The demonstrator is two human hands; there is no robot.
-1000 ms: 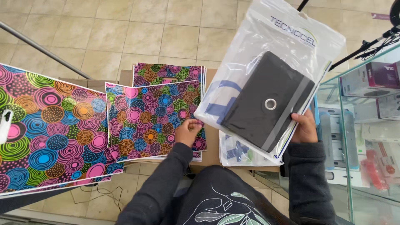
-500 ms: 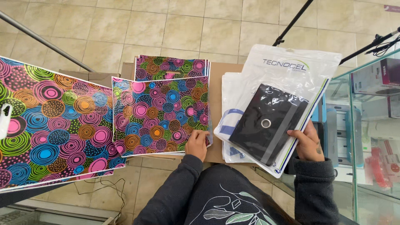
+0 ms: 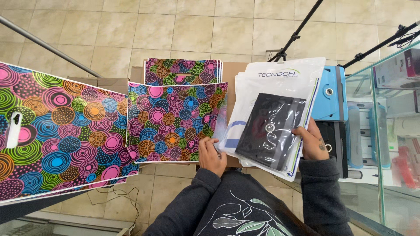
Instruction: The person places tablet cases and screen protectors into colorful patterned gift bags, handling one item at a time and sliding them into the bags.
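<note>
A clear pouch [image 3: 280, 118] holding a black case [image 3: 270, 131] is gripped at its right edge by the right hand [image 3: 314, 142], fingers closed over the plastic. The pouch lies tilted on top of a stack of similar white pouches [image 3: 245, 94], right of centre on the cardboard surface [image 3: 232, 70]. The left hand [image 3: 212, 154] is closed on the lower right corner of a patterned bag [image 3: 175, 122], thumb and fingers pinching its edge just beside the pouch stack. The bag is printed with pink, blue, green and orange circles. A second patterned bag [image 3: 181, 71] is seen behind it, partly covered. A larger patterned bag [image 3: 61, 131] is laid to the left, its handle cut-out near the left edge. A blue case [image 3: 334, 94] is noted behind the pouches, touching the stack. A glass cabinet [image 3: 389, 131] stands at the right, with boxes on its shelves. Tripod legs [image 3: 302, 28] are seen on the tiled floor [image 3: 131, 26].
</note>
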